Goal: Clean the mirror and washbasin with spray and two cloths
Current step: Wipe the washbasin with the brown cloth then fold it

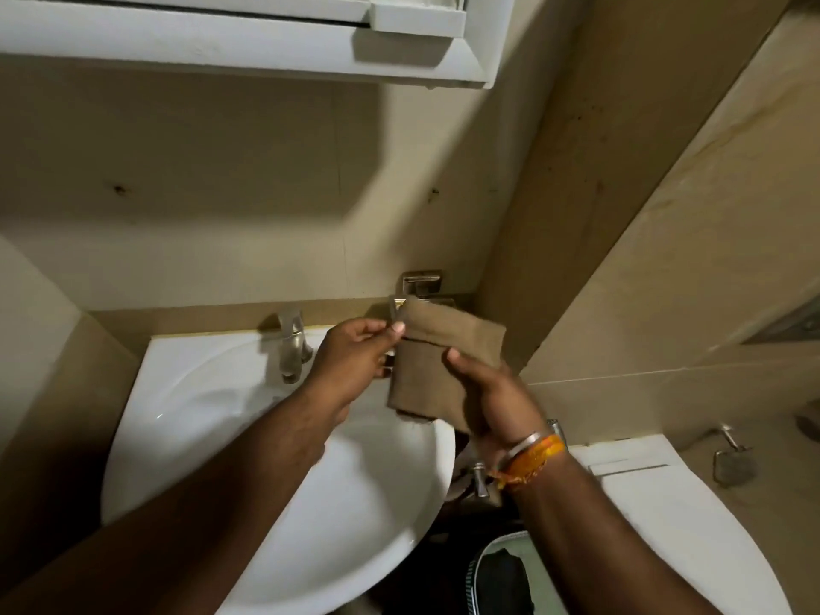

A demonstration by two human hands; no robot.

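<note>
Brown cloth (437,361): centre frame, draped over a wall-mounted metal holder (421,284) above the washbasin (275,459) rim. Left hand (355,361) pinched its upper corner; right hand (492,401) gripped its lower fold, apparently to hang or lift it squarely.

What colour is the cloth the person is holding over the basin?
The cloth is plain tan-brown, seen clearly in the head view.
</note>
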